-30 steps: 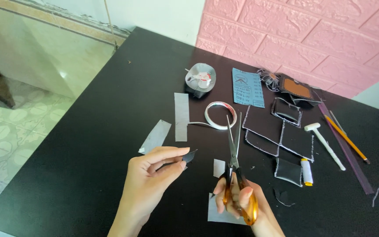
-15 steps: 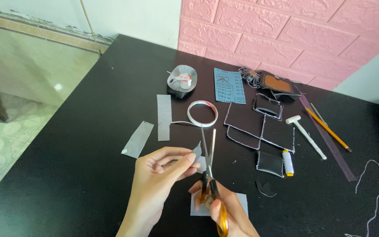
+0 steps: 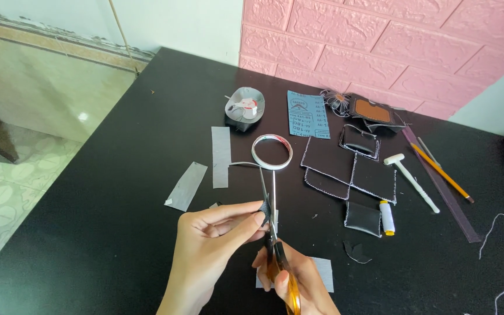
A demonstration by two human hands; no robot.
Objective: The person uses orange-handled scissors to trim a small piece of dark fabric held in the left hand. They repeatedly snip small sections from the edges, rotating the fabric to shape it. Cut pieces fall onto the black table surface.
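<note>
**Scissors set against a small black piece over the desk**

The black desk (image 3: 118,175) fills most of the view, with a pink brick wall (image 3: 380,41) behind it. On the desk lie stitched black leather panels (image 3: 348,169), a blue printed sheet (image 3: 308,114), grey tape strips (image 3: 221,156), a ring of tape (image 3: 272,151), a white hammer (image 3: 410,178), a pencil (image 3: 441,173) and a small white thread spool (image 3: 387,217).

The left hand (image 3: 211,245) is closed in a pinch: thumb and forefinger hold a small black piece (image 3: 265,209) just above the desk, near its front edge. The right hand (image 3: 298,283) is closed around the orange handles of the scissors (image 3: 270,216). Their long axis runs away from the person, and the blades stand slightly apart with the black piece touching them. The piece lies forward of the right hand, directly at the fingertips of the left hand, which is nearer to it. Under the right hand lies a grey paper rectangle (image 3: 323,273).
</note>
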